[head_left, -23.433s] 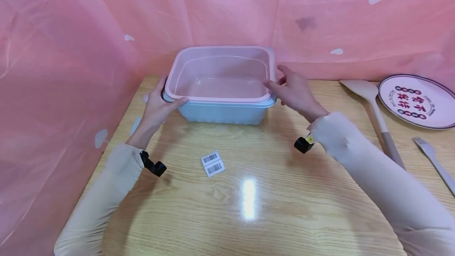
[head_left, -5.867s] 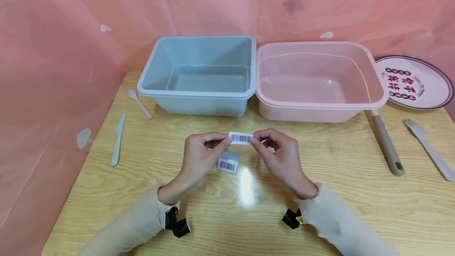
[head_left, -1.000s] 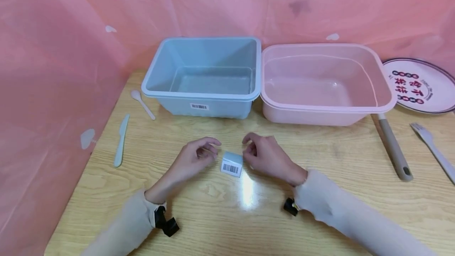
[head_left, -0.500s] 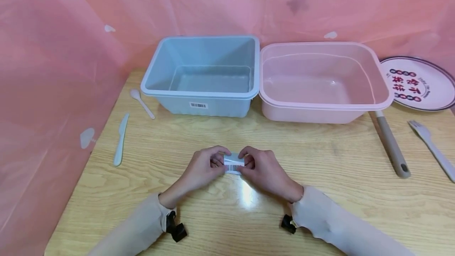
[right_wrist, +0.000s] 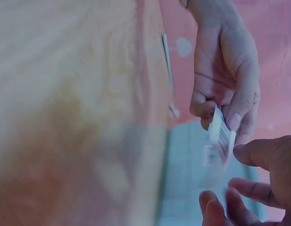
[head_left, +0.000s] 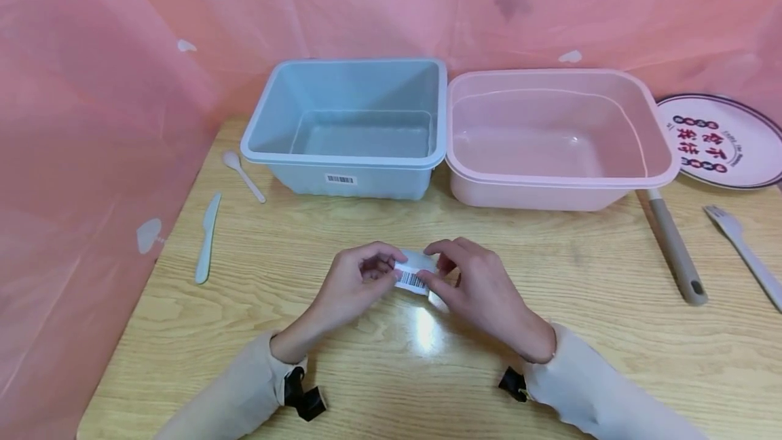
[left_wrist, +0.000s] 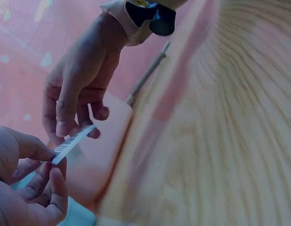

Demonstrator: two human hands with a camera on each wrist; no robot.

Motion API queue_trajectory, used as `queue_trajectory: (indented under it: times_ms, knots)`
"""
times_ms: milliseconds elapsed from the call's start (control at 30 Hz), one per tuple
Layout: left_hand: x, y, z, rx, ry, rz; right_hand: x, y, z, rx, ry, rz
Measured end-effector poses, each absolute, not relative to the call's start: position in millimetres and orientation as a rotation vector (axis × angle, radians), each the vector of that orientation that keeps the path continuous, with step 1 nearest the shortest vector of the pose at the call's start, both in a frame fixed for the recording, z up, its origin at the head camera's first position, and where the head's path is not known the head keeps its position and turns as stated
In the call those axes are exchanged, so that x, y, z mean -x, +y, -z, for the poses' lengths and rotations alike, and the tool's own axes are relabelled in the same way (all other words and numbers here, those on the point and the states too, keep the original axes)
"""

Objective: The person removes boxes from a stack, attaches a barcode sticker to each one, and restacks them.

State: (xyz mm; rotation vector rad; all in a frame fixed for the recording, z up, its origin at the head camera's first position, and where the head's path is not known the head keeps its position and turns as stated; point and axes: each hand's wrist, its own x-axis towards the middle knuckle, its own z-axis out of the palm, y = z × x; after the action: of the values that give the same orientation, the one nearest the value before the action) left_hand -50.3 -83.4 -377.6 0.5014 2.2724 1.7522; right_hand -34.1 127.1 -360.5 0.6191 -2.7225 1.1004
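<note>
A small white barcode label (head_left: 413,277) is pinched at both ends just above the wooden table (head_left: 305,250). My left hand (head_left: 381,270) pinches its left end and my right hand (head_left: 442,270) its right end. The left wrist view shows the label (left_wrist: 72,143) edge-on between the left hand (left_wrist: 48,169) and the right hand (left_wrist: 72,125). In the right wrist view the label (right_wrist: 220,134) is blurred between both hands. Behind stand an empty blue tub (head_left: 269,129) with a barcode sticker (head_left: 340,179) on its front wall, and an empty pink tub (head_left: 656,148).
Left of the blue tub lie a pale spoon (head_left: 243,175) and a pale knife (head_left: 208,236). On the right lie a spatula handle (head_left: 675,250), a fork (head_left: 742,253) and a printed plate (head_left: 721,141). Pink sheeting (head_left: 91,121) closes the back and left.
A second ago both hands hovered beside the label lying on the table. They closed on it from both sides and now hold it slightly raised and tilted.
</note>
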Motion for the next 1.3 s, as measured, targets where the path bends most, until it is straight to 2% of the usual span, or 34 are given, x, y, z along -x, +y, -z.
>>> queue_trajectory:
  times_ms: [133, 433, 867, 1300]
  knots:
    - [47.0, -77.9, 368.3, -0.533, 2.283, -1.79, 29.5, 129.8, 349.9, -0.646, -2.604, -0.979]
    - [43.0, -70.5, 357.4, -0.49, 2.196, -1.858, 26.8, 127.3, 343.8, -0.885, -2.324, -1.002]
    - [43.4, -66.1, 352.6, -0.397, 2.096, -1.922, 25.9, 122.1, 346.7, -0.832, -2.34, -0.983]
    - [42.7, -63.6, 353.2, -0.418, 2.065, -1.927, 25.8, 122.1, 349.3, -0.778, -2.373, -1.025]
